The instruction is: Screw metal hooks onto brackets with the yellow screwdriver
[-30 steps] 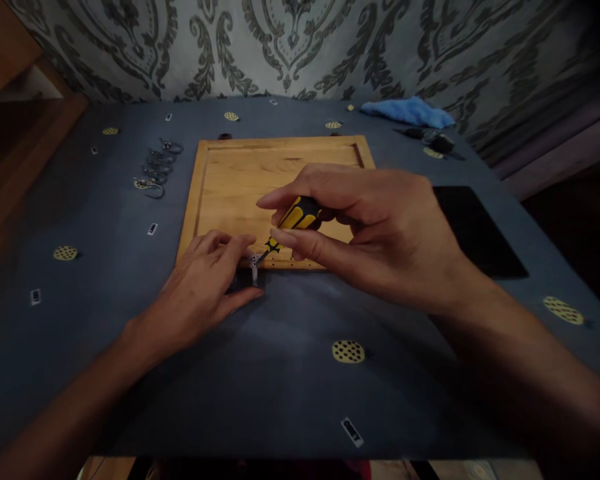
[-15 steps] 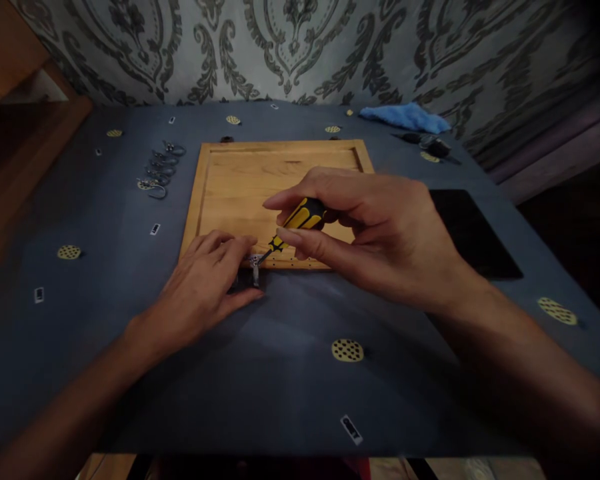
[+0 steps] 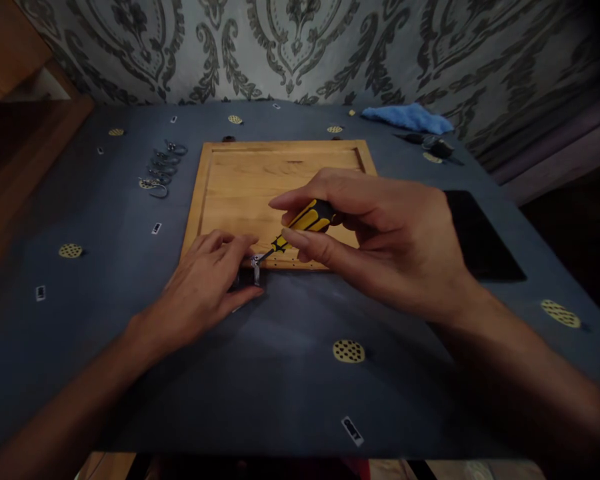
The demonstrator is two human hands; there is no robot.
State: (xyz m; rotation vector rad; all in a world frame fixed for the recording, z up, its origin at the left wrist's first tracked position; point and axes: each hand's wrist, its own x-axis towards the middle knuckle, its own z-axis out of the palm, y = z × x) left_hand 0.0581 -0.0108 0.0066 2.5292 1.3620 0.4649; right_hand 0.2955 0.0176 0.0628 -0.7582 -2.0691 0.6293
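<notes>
A wooden board (image 3: 275, 193) with a raised rim lies flat on the blue table. At its near edge sits a small metal hook (image 3: 257, 272), which my left hand (image 3: 205, 277) grips between thumb and fingers. My right hand (image 3: 390, 240) is closed on a yellow and black screwdriver (image 3: 307, 219), tilted so that its tip meets the top of the metal hook. Small dark holes run along the board's near edge, right of the hook.
Several metal hooks (image 3: 163, 167) lie in a row left of the board. A blue cloth (image 3: 410, 118) and a dark tool (image 3: 433, 145) are at the back right. A black flat object (image 3: 483, 237) lies behind my right hand. A patterned wall (image 3: 290, 53) rises behind the table.
The screwdriver handle and my right hand have shifted slightly to the right, and the tip now sits on the hook's top. My left hand keeps its hold.
</notes>
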